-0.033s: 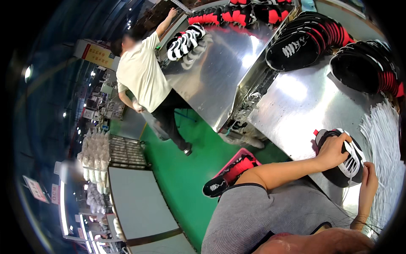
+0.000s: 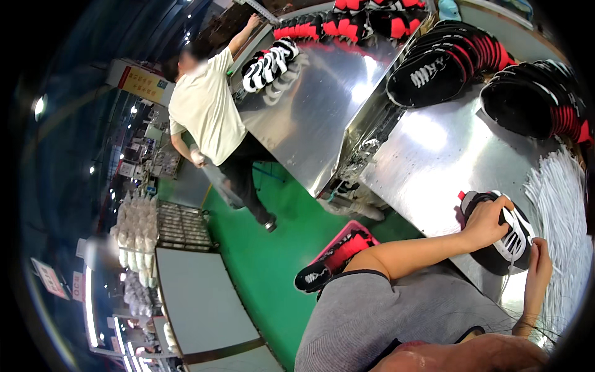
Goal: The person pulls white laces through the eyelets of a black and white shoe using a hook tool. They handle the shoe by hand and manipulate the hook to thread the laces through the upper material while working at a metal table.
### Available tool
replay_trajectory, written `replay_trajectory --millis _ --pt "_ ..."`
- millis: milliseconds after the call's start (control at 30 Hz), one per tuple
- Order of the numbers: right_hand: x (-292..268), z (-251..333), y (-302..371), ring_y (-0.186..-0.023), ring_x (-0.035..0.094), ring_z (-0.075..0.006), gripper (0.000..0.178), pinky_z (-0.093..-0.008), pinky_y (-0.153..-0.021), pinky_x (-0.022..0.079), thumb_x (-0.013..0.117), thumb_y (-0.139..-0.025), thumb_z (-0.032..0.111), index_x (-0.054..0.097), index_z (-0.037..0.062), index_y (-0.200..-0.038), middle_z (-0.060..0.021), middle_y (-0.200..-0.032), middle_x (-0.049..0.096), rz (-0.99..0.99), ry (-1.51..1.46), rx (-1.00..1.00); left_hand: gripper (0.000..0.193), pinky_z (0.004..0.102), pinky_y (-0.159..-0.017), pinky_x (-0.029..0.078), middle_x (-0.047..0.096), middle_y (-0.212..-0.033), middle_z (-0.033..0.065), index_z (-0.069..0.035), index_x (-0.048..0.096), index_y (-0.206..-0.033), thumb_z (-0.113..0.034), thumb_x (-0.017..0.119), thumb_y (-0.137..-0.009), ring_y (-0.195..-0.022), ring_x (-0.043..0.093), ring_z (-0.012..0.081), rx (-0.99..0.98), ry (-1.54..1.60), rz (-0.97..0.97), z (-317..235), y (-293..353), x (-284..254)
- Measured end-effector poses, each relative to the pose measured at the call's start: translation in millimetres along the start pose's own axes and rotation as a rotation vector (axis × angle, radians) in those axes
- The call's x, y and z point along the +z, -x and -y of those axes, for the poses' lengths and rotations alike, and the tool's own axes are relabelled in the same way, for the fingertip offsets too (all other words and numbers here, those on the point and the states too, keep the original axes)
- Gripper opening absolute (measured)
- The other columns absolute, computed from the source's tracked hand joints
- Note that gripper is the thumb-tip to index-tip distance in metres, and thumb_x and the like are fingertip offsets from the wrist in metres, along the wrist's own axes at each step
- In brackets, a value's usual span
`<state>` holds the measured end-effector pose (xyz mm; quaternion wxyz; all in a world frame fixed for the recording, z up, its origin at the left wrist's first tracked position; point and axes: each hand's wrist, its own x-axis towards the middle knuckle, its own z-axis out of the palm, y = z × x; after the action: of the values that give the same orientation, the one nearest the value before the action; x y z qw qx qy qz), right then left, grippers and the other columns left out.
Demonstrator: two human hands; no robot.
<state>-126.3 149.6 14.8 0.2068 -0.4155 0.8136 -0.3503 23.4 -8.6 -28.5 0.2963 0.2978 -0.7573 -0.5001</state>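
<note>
the black shoe (image 2: 498,260) is at the near edge of the metal surface (image 2: 427,177); the left hand (image 2: 486,223) grips its upper. whether the right hand (image 2: 541,260) pinches a lace, i cannot tell. it is probably light and flexible, best held by the sides.

bare left arm (image 2: 421,253) extended, left hand (image 2: 488,222) curled, right forearm (image 2: 534,302) raised, right hand (image 2: 541,259) near the left

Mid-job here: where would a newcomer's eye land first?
Probably on the row of black-and-red shoes at upper right on the metal table, then the sheaf of white strands along the right edge. Beside that, the left hand holds a black shoe with white laces, the right hand at its edge. Upper left, a person in a pale shirt extends an arm.
</note>
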Motion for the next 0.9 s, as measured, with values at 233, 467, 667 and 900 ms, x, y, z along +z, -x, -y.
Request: replay_trajectory --millis 233,467,667,900 --pt "47 -52 -15 -0.07 0.052 -0.0166 0.013 -0.0285 -0.066 0.044 0.058 -0.096 0.009 0.052 0.0023 -0.105 -0.0092 -0.084 0.056 -0.116 -0.033 -0.124 0.026 0.0316 -0.058 0.04 0.055 -0.065 0.0068 -0.004 0.049 -0.099 -0.005 0.063 -0.077 -0.059 0.052 0.0161 -0.053 0.201 0.153 13 -11 -10" --pt "45 -31 27 -0.091 0.057 -0.0316 0.039 -0.0332 -0.08 0.047 0.071 -0.069 -0.003 0.052 0.0012 -0.102 -0.0138 -0.102 0.049 -0.162 -0.027 -0.28 0.068 0.0467 -0.098 0.04 0.054 -0.122 0.0231 0.004 0.046 -0.132 -0.022 0.076 -0.077 -0.118 0.05 0.0386 0.359 -0.431 0.381 -41 33 -48" --pt "26 -9 24 -0.078 0.06 -0.028 0.027 -0.0331 -0.072 0.049 0.069 -0.077 -0.003 0.057 -0.0011 -0.102 -0.0144 -0.09 0.06 -0.265 -0.092 -0.307 0.023 0.0456 -0.07 0.05 0.064 -0.087 0.0156 -0.005 0.064 -0.091 -0.013 0.074 -0.072 -0.081 0.064 0.0347 0.285 -0.433 0.251 -18 13 -4" --pt "13 -21 83 -0.067 0.065 -0.0237 0.012 -0.0351 -0.061 0.05 0.069 -0.086 0.016 0.067 0.0062 -0.091 -0.01 -0.079 0.068 0.291 -0.146 -0.318 0.024 0.0397 -0.07 0.048 0.063 -0.085 0.0123 -0.003 0.058 -0.09 -0.014 0.076 -0.079 -0.078 0.061 0.0336 0.276 -0.469 0.151 -23 -11 -1"
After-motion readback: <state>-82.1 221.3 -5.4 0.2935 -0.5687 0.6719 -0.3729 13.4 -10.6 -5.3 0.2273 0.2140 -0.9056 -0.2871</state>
